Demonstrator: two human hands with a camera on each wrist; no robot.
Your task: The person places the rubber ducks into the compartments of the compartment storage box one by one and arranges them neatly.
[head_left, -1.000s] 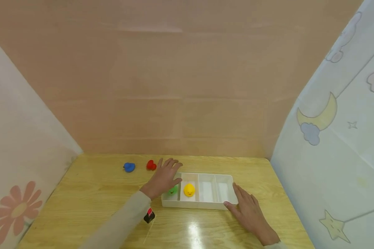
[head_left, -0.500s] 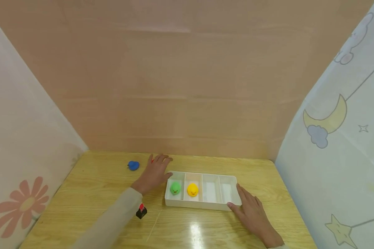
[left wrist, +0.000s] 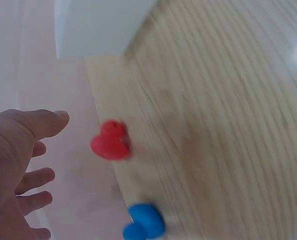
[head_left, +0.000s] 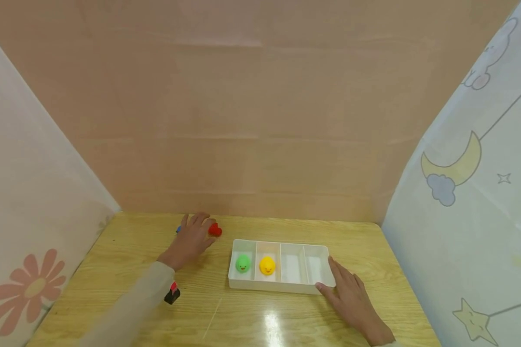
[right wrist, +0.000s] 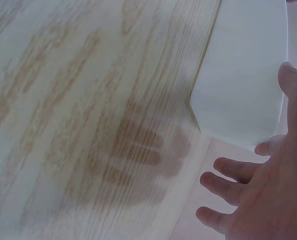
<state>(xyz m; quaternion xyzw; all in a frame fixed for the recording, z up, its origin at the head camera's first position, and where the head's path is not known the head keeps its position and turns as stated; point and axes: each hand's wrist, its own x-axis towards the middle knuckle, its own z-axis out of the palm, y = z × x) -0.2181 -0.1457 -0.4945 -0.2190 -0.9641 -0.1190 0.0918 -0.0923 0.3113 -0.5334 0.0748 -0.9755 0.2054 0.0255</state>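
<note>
My left hand hovers, fingers spread, over a blue rubber duck near the table's back edge. That hand mostly covers the duck in the head view, but much of it shows in the left wrist view. Just right of the fingertips lies a red rubber duck; nothing is in this hand. A white divided tray bears a green duck in its leftmost compartment and a yellow duck in the one beside it. My right hand holds the tray's right end, thumb at the front corner, fingers along the side.
The wooden table meets a brown backdrop behind. Patterned white cloths stand along both sides. A small black and red device shows beside my left sleeve.
My left hand has moved left from above the tray's left end, past the red duck, to the blue one. The right hand stays at the tray, and both ducks inside keep their compartments.
</note>
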